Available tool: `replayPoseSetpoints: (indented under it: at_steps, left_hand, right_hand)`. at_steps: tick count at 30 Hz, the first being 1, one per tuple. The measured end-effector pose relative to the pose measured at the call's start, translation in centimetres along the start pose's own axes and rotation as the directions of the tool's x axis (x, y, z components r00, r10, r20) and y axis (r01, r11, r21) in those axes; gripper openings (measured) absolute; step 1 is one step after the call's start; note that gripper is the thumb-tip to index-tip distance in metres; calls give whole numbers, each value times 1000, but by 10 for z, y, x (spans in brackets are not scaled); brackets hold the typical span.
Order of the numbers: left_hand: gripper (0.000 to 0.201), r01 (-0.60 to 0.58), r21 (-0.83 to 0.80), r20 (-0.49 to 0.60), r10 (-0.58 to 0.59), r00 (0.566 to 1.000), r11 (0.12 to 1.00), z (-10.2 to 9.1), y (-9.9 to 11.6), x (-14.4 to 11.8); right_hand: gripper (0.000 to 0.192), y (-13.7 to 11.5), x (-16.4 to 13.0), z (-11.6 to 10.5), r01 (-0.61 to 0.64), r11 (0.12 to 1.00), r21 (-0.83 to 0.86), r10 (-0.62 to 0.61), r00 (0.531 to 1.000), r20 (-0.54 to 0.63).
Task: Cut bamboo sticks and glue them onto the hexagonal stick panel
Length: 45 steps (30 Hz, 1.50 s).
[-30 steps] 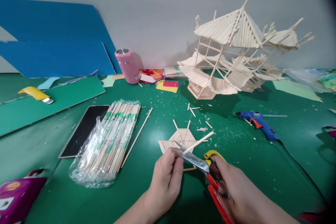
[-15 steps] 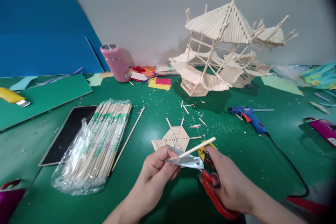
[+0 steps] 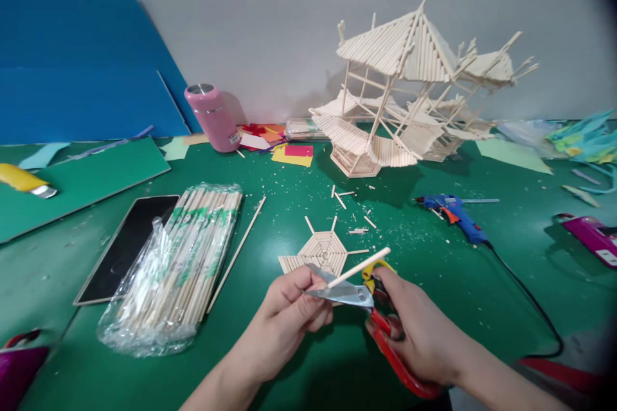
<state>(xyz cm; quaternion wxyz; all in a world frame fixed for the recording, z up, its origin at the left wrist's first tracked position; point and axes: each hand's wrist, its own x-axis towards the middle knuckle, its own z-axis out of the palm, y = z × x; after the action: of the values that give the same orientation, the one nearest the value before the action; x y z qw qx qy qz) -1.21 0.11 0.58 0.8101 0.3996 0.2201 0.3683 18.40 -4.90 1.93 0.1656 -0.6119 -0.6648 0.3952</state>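
Head view. Left hand (image 3: 289, 311) low centre, thumb and fingertips pinched together on the near end of a thin wooden stick (image 3: 359, 267). The stick runs out from the pinch toward 2 o'clock, its free end in the air above the green table (image 3: 434, 282).

Right hand (image 3: 419, 334) just to the 3 o'clock side of the left, fingers closed through the red handles of the scissors (image 3: 357, 298); a yellow part of the handle shows above the knuckles. The metal blades point toward 9 o'clock, to the left fingertips. The stick crosses the blades close to the pinch; blades look nearly together around it, but whether they bite the wood cannot be told.

At 12 o'clock from the hands, flat on the table: a hexagonal panel of sticks (image 3: 322, 252), a few spokes jutting from its far edge. Cut stubs and wood crumbs scattered beyond it.

At 9 to 10 o'clock: a clear plastic bag of sticks (image 3: 183, 263), one loose long stick (image 3: 237, 252) just beside it, a dark phone (image 3: 128, 245) on its far side.

Farther, at 1 o'clock: a stick-built pavilion model (image 3: 409, 90) against the grey wall. At 2 o'clock: a blue glue gun (image 3: 456, 213), black cord trailing toward the near right edge.

At 11 o'clock: a pink tumbler (image 3: 212, 117), coloured paper scraps (image 3: 292, 153) beside it. Blue boards (image 3: 77, 77) lean on the wall far left; a yellow utility knife (image 3: 24, 180) lies at the left edge.
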Motion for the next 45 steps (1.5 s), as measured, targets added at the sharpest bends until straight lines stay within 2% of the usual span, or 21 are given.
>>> replayPoseSetpoints:
  at_steps: [2, 3, 6, 8, 10, 12, 15, 17, 18, 21, 23, 25, 27, 30, 31, 33, 36, 38, 40, 42, 45]
  left_hand:
    - [25, 6, -40, -6, -6, 1000, 999, 1, -1, 2]
    - [25, -11, -2, -45, 11, 999, 1000, 1, -2, 3]
    - [23, -63, 300, -220, 133, 966, 952, 1, -8, 2]
    - [23, -61, 425, -249, 181, 951, 903, 1, -9, 1]
    - [24, -50, 334, -213, 126, 969, 941, 1, -9, 1]
    - [25, -9, 98, -130, 22, 991, 995, 1, -6, 2]
    - [23, 99, -167, -15, -103, 995, 981, 2, -4, 6]
    - [22, 122, -201, -21, -129, 991, 972, 2, -6, 8]
    - [22, 106, -174, -66, -119, 991, 979, 3, -8, 8]
    - [24, 22, 60, -252, -6, 968, 998, 4, -12, 8]
    - [26, -8, 133, -277, 45, 960, 991, 4, -13, 7]
    - [26, 9, 13, -199, -6, 980, 1000, 4, -11, 6]
    - [26, 82, -159, -78, -95, 992, 984, 3, -8, 5]
    - [23, 172, -242, 20, -172, 985, 955, 2, -7, 6]
    - [23, 165, -227, 2, -169, 986, 960, 2, -8, 7]
    - [24, 113, -117, -103, -125, 987, 987, 1, -12, 7]
    - [26, 22, 215, -285, 41, 958, 976, 1, -17, 5]
    - [27, -15, 327, -297, 118, 947, 945, 0, -18, 4]
    - [27, -29, 233, -237, 85, 968, 972, 0, -17, 3]
    - [27, 17, 24, -127, -14, 992, 1000, -1, -14, 3]
    - [25, 106, -201, 1, -108, 994, 974, 0, -12, 6]
  right_hand:
    - [25, 0, 0, -1, 0, 999, -49, 1, 1000, 8]
    - [24, 1, 0, -1, -4, 997, -83, 5, 1000, 4]
    - [21, 1, 2, -1, -34, 990, -134, 33, 999, -7]
    - [20, 2, 2, 0, -41, 993, -108, 41, 999, -3]
    - [26, 2, 1, 1, -25, 997, -68, 25, 1000, -7]
    - [32, 3, 0, 1, -2, 999, -50, 1, 1000, -17]
    - [26, 3, -2, 2, 14, 999, -33, -14, 1000, 12]
    - [21, 4, -3, 3, -10, 999, -32, 11, 999, 32]
    - [20, 5, -2, 3, -28, 999, -45, 29, 999, 33]
    - [17, 6, 0, 4, -67, 993, -100, 67, 998, 2]
    - [19, 6, 0, 5, -67, 994, -83, 66, 998, -16]
    - [29, 5, 0, 7, -72, 997, -22, 72, 997, -30]
    - [34, 5, -1, 8, -93, 995, 26, 93, 996, -10]
    - [26, 5, -3, 6, -108, 994, 13, 107, 992, 66]
    - [23, 5, -3, 5, -107, 994, -6, 107, 991, 80]
    - [19, 5, -3, 3, -102, 994, -47, 106, 991, 78]
    - [17, 5, -1, 2, -83, 992, -99, 86, 996, 20]
    - [19, 4, -1, 1, -65, 996, -64, 64, 998, -8]
    - [22, 2, -1, 1, -58, 998, 17, 59, 998, -1]
    - [24, 0, -3, 0, -64, 996, 66, 62, 998, 28]
    - [20, -1, -3, -1, -59, 997, 43, 56, 995, 80]
